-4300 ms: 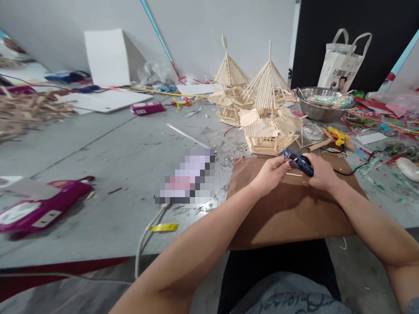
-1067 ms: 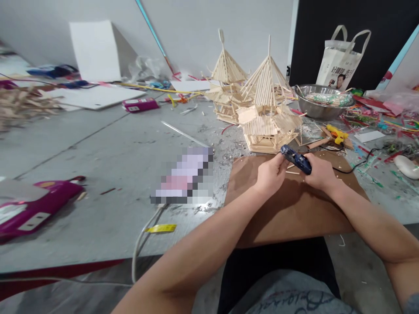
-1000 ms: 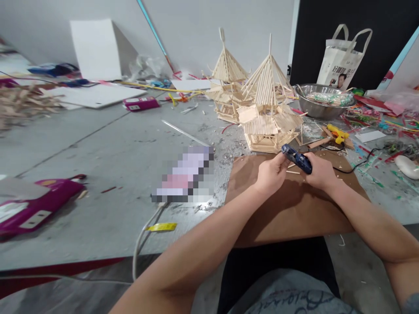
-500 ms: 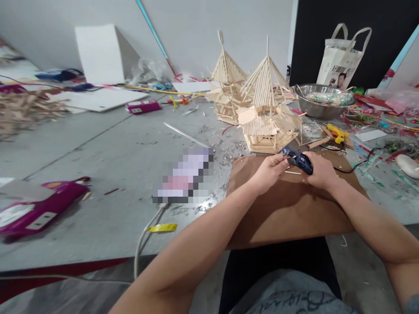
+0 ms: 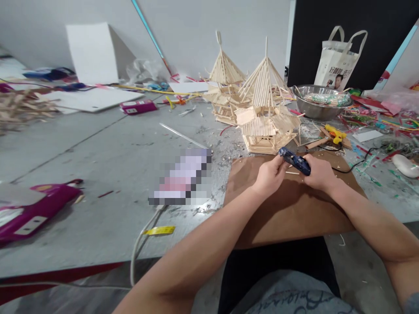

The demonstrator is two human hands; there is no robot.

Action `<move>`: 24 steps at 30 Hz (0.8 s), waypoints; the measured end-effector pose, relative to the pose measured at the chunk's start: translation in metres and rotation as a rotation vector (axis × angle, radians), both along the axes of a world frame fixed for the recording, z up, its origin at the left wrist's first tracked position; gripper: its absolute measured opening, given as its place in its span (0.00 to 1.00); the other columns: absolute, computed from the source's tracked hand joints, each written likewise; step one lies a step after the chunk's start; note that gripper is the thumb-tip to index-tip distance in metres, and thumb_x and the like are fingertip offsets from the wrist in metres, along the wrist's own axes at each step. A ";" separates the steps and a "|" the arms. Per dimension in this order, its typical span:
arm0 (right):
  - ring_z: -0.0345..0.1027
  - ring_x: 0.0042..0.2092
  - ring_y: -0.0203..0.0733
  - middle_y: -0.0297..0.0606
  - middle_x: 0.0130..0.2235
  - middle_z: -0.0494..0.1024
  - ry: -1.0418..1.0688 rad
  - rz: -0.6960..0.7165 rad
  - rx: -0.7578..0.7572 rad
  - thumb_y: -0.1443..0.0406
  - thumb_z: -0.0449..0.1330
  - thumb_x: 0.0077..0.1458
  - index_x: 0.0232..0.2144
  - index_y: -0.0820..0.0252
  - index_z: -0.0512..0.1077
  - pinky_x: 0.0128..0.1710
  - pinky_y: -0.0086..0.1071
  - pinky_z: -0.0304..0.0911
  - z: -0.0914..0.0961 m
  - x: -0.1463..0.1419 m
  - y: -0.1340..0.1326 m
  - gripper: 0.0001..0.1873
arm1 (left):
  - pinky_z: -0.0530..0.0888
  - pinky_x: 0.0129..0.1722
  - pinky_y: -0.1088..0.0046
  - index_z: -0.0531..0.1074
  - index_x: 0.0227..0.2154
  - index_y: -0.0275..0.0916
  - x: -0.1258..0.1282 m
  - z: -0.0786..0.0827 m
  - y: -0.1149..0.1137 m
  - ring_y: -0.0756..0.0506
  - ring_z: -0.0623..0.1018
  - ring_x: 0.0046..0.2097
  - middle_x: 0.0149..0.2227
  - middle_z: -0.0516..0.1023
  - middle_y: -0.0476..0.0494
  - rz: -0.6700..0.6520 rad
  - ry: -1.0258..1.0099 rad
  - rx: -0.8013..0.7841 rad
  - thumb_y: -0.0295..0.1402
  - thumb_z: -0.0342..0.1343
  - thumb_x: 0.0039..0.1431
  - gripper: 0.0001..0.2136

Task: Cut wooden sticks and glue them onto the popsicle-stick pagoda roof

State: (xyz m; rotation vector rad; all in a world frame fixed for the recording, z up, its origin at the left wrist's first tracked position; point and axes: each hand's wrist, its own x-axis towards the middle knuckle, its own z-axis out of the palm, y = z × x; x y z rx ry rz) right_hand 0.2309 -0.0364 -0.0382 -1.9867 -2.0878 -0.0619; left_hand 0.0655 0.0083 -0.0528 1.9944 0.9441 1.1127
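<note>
A brown board [image 5: 294,223] is lying at the near edge of the worktop [image 5: 108,152]. Above it, the right hand [image 5: 321,173] is wrapping its grip round a dark blue tool [image 5: 295,162], while the left hand [image 5: 270,176] is meeting the tool's other end; its fingertips are hidden, so I cannot tell what that grip is closing on, if anything. A thin stick [image 5: 292,173] is lying on the board. Beyond, a stick house [image 5: 263,127] is standing upright, a second stick house [image 5: 226,73] rising behind it and a steel bowl [image 5: 314,111] sitting rightward.
</note>
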 end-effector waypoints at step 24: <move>0.69 0.39 0.47 0.41 0.37 0.76 0.040 0.094 0.021 0.63 0.54 0.43 0.41 0.59 0.65 0.35 0.33 0.58 -0.003 0.008 0.003 0.19 | 0.46 0.16 0.78 0.65 0.22 0.35 -0.003 0.010 0.006 0.58 0.49 0.15 0.12 0.50 0.59 -0.453 -0.320 -0.589 0.53 0.57 0.42 0.22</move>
